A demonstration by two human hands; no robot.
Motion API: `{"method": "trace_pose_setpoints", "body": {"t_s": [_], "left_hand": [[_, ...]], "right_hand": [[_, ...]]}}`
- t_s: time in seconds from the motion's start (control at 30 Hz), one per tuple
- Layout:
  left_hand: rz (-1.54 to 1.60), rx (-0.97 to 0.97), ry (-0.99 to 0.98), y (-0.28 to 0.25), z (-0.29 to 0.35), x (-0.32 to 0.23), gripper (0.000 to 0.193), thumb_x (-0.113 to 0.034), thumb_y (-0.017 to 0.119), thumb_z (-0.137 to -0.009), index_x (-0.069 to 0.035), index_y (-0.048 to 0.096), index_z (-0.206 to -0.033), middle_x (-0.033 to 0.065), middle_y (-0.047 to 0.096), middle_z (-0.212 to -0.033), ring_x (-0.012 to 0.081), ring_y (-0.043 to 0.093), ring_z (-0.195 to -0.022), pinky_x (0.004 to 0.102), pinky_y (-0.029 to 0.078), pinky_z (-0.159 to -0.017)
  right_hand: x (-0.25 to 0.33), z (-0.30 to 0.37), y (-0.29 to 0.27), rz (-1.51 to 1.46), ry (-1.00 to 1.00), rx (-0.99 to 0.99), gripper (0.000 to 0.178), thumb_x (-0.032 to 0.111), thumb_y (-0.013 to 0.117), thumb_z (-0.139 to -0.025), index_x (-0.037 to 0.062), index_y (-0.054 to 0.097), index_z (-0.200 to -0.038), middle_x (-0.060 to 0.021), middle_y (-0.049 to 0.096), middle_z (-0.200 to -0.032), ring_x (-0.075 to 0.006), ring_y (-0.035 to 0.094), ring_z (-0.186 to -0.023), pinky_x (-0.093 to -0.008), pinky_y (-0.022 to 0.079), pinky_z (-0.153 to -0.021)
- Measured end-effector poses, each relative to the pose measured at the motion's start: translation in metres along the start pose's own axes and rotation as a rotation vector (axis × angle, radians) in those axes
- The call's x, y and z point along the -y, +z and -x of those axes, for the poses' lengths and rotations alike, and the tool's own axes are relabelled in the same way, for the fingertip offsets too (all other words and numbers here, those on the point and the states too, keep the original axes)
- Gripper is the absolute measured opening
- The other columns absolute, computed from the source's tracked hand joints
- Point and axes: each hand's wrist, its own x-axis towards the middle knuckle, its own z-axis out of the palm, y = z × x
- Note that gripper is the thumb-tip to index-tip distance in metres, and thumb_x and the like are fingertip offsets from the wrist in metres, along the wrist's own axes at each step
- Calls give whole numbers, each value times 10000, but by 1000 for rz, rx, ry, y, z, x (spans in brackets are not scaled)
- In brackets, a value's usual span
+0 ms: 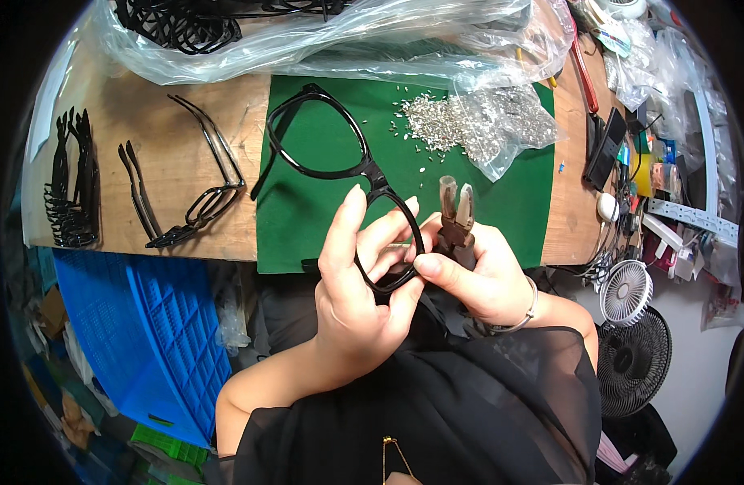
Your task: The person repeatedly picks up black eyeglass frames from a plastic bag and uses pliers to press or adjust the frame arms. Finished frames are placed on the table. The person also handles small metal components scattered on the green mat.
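Observation:
A black eyeglass frame (374,179) without visible lenses is tilted above the green mat (307,230). My left hand (356,295) grips its nearer rim, with fingers through and around the opening. In my right hand (489,279) is a pair of pliers (455,234), jaws pointing up and wrapped in a clear or whitish covering. The right thumb touches the nearer rim. Farther back on the mat, small silvery metal pieces (432,125) lie in a loose heap, partly under a clear plastic bag (501,153) holding more of them.
Black frames (214,206) lie left on the wooden table (130,113), beside a stack of frames (75,218). A large plastic bag (348,48) of frames fills the back. A phone (606,149) and cables are right; a blue crate (158,339) and fans (626,293) stand below table level.

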Motion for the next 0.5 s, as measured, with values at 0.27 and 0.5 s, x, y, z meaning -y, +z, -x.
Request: {"method": "trace_pose_setpoints", "body": {"t_s": [0.27,0.5], "left_hand": [[139,64,-75,-8,-8,-6,850,114,590,-731,-77,29,-1340,204,448,-1205,240,540,-1026,347,470,-872],[218,59,-112,-9,-8,-12,861,127,585,-731,-85,20,-1345,204,449,-1205,243,542,-1026,339,466,-874]], "right_hand": [[7,-4,-1,-62,56,47,178,116,596,-833,11,505,-945,-30,554,-937,-89,500,-887,-241,406,-802],[13,-4,-4,-139,155,79,151,137,606,-828,28,516,-879,-34,563,-927,-92,500,-852,-253,405,-781]]}}
